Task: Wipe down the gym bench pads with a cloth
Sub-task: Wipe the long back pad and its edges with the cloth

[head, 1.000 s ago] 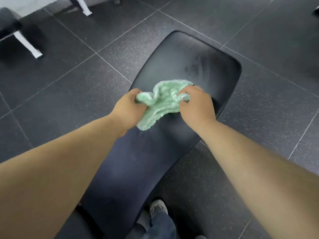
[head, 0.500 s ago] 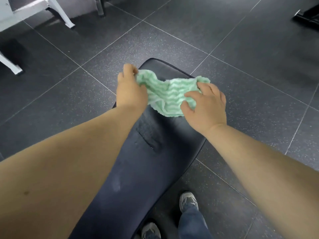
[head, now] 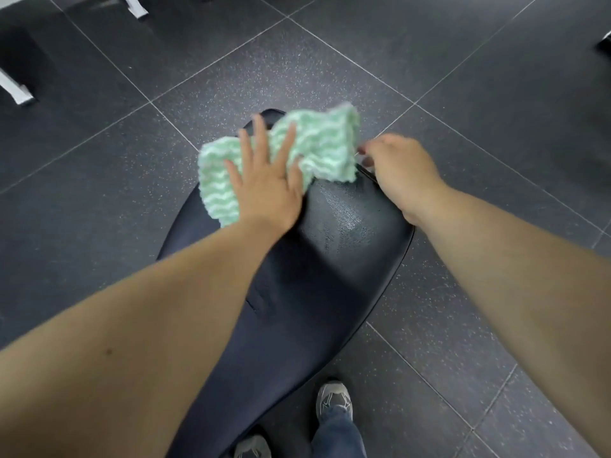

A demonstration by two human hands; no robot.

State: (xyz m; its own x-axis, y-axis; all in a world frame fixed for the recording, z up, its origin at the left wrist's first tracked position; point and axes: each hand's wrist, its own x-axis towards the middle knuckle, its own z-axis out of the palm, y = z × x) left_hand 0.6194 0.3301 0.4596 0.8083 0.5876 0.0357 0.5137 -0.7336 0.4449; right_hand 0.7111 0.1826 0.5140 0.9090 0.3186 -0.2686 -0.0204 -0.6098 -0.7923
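Observation:
A black padded gym bench pad (head: 334,246) runs from the bottom centre up to mid-frame. A mint-green and white wavy cloth (head: 317,143) lies spread over the pad's far end. My left hand (head: 267,186) presses flat on the cloth with fingers straight and spread. My right hand (head: 400,170) sits at the cloth's right edge, at the pad's right rim, fingers curled; its fingertips are blurred and whether they pinch the cloth cannot be told. A damp sheen shows on the pad just below the cloth.
Dark speckled rubber floor tiles (head: 496,94) surround the bench. White metal equipment legs (head: 16,90) stand at the far left and another white leg (head: 135,8) at the top. My grey shoe (head: 332,399) stands beside the bench at the bottom.
Both hands carried the cloth from the pad's middle to its far end. My left hand went from gripping the cloth to pressing it flat; my right hand shifted to the cloth's right edge.

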